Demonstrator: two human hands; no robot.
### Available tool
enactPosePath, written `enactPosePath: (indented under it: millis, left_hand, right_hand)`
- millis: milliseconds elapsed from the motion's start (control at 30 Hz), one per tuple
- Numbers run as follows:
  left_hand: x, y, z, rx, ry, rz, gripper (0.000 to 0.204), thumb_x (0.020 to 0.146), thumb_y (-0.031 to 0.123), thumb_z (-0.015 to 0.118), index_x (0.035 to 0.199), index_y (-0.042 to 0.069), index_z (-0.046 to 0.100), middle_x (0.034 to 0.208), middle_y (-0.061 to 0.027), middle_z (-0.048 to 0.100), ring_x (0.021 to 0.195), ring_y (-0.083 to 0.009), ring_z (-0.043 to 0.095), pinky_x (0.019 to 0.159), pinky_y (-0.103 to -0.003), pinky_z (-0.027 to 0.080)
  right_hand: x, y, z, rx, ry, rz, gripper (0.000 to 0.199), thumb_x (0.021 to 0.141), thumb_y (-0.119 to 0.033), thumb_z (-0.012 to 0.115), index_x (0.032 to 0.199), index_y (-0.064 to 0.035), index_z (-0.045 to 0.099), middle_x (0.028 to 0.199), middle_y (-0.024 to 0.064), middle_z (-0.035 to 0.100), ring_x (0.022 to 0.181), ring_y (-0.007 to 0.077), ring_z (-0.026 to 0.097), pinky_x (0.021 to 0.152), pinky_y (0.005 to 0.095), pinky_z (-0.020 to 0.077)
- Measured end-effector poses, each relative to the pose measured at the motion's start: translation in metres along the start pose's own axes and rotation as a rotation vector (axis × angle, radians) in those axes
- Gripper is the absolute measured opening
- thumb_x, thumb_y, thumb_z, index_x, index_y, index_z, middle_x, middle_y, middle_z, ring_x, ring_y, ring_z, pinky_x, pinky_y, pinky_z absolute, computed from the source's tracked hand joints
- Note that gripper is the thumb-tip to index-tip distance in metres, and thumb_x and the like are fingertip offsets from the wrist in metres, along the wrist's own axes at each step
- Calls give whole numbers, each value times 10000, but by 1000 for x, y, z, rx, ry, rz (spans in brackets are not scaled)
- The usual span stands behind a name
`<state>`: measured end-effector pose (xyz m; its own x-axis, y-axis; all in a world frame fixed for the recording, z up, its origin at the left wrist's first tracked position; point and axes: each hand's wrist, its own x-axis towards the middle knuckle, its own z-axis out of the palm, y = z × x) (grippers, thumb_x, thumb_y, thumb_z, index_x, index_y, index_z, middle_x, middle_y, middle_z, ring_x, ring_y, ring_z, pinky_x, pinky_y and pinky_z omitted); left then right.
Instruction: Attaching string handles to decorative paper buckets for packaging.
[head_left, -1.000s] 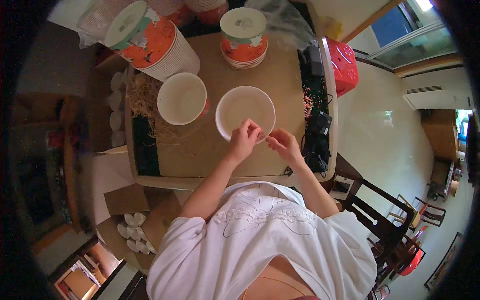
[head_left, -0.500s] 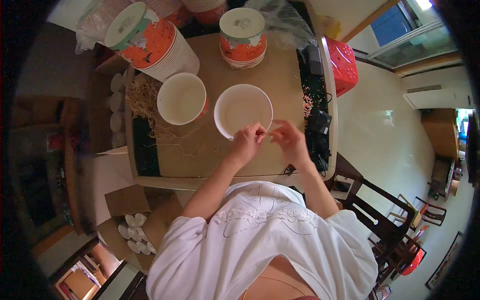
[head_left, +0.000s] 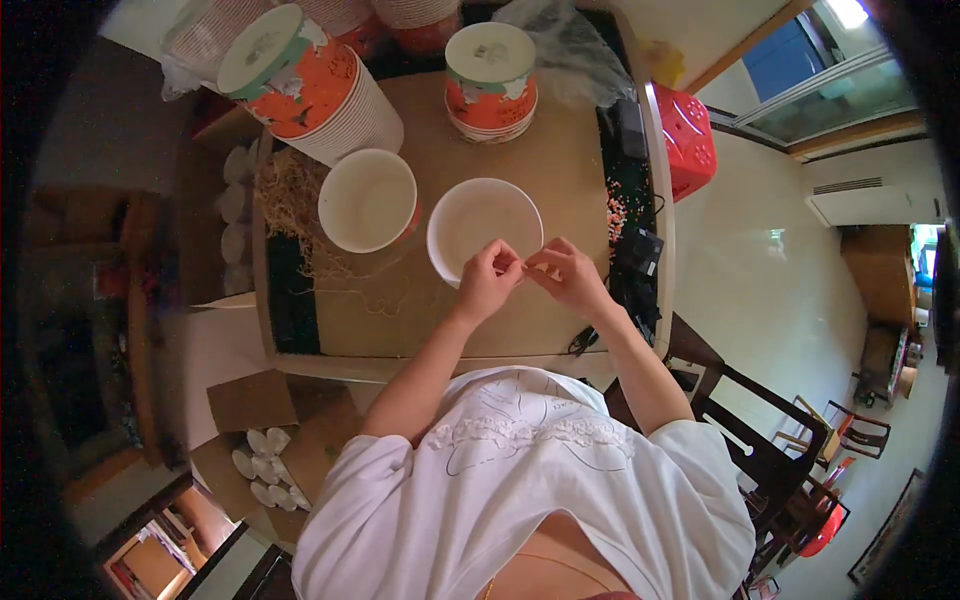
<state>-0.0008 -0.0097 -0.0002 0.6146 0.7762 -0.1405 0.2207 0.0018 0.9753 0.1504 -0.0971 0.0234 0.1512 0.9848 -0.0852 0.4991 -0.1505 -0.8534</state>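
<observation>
My left hand (head_left: 487,284) and my right hand (head_left: 572,281) meet over the near rim of a white paper tub (head_left: 470,222). Both are pinched, fingertips almost touching; whatever is between them is too small to make out. Left of this tub stands another open paper tub (head_left: 366,200), white inside with some orange on its outer wall. A tangle of tan string (head_left: 285,190) lies by that second tub, with loose strands trailing across the table toward me.
A tall stack of orange-printed tubs (head_left: 310,90) leans at the far left; a shorter upside-down stack (head_left: 490,85) stands at the back. Clear plastic wrap (head_left: 570,55), scattered small beads (head_left: 615,215) and a black adapter (head_left: 645,250) lie on the right. A red stool (head_left: 685,140) is beyond the table.
My right hand has moved left, its fingers closing to a pinch against my left hand's fingertips. The left hand stays near the tub's rim. The view has shifted slightly.
</observation>
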Motion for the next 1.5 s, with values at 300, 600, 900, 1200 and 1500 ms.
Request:
enactPosePath:
  millis: [300, 600, 900, 1200, 1500]
  left_hand:
    - [3, -1, -12, -427, -231, -325, 10, 833, 57, 543, 825, 58, 538, 723, 11, 540, 670, -74, 537, 598, -213, 454]
    - [3, 6, -13, -459, -200, -398, 34, 837, 84, 538, 814, 62, 527, 766, 1, 543, 684, -70, 537, 607, -200, 454]
    - [2, 1, -21, -437, -222, -404, 33, 824, 87, 553, 805, 79, 528, 694, 27, 518, 582, -43, 456, 521, -177, 359]
    - [-1, 2, -22, -473, -349, -420, 49, 817, 108, 554, 798, 70, 530, 698, 14, 535, 579, -53, 465, 517, -184, 362]
    - [-12, 12, -29, -93, -209, -259, 105, 821, 99, 589, 894, 26, 599, 686, -11, 574, 605, -59, 511, 525, -210, 401]
  right_hand:
    - [1, 10, 12, 116, 97, -23, 109, 779, -70, 658, 884, -40, 654, 813, 75, 567, 664, 144, 566, 589, 254, 462]
    - [2, -2, 10, 112, 63, 28, 124, 781, -60, 652, 905, -54, 656, 781, 65, 587, 653, 142, 559, 584, 250, 459]
    - [5, -5, 11, 174, 77, 55, 98, 787, -32, 617, 878, -52, 647, 791, 64, 579, 652, 145, 555, 592, 252, 461]
    - [7, 0, 14, 39, 60, -36, 75, 771, -25, 622, 846, -33, 623, 772, 86, 561, 673, 184, 601, 598, 267, 481]
    - [15, 2, -12, 54, -54, -10, 108, 760, -51, 592, 865, -30, 581, 833, 128, 590, 696, 246, 601, 626, 323, 480]
